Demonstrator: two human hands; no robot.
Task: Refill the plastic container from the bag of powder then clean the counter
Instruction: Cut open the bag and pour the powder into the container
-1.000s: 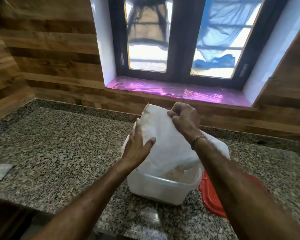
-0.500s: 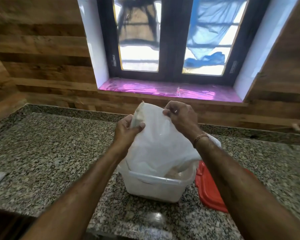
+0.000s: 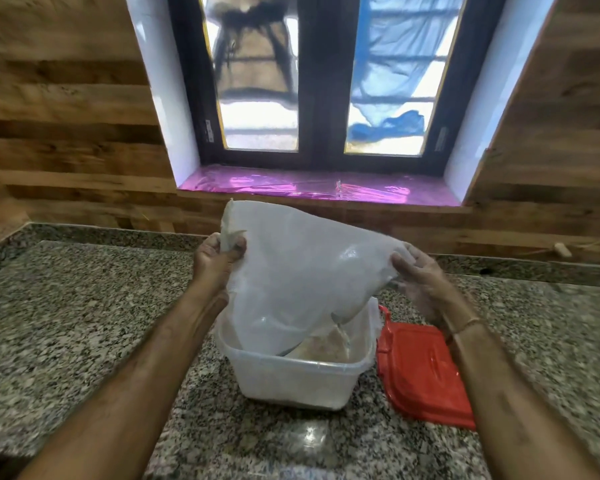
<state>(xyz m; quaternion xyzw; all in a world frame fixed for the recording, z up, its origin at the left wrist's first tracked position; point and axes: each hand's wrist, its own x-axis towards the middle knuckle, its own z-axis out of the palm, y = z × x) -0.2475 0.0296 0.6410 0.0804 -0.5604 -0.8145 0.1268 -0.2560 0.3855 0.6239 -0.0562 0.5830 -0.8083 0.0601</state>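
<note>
A translucent white plastic bag (image 3: 302, 268) hangs upside down over a clear plastic container (image 3: 291, 379) on the granite counter (image 3: 84, 306). My left hand (image 3: 217, 258) pinches the bag's upper left corner. My right hand (image 3: 418, 271) grips its right corner. The bag's mouth dips into the container, where pale beige powder (image 3: 321, 348) lies heaped. The bag looks nearly flat and slack.
A red lid (image 3: 420, 372) lies flat on the counter, right of the container and under my right forearm. A wood-panelled wall and a window with a pink-lined sill (image 3: 312, 187) stand behind. The counter's front edge runs below the container.
My right hand slid from the bag's top middle out to its right corner, and both hands spread the bag wide and lifted it. The camera tilted down slightly.
</note>
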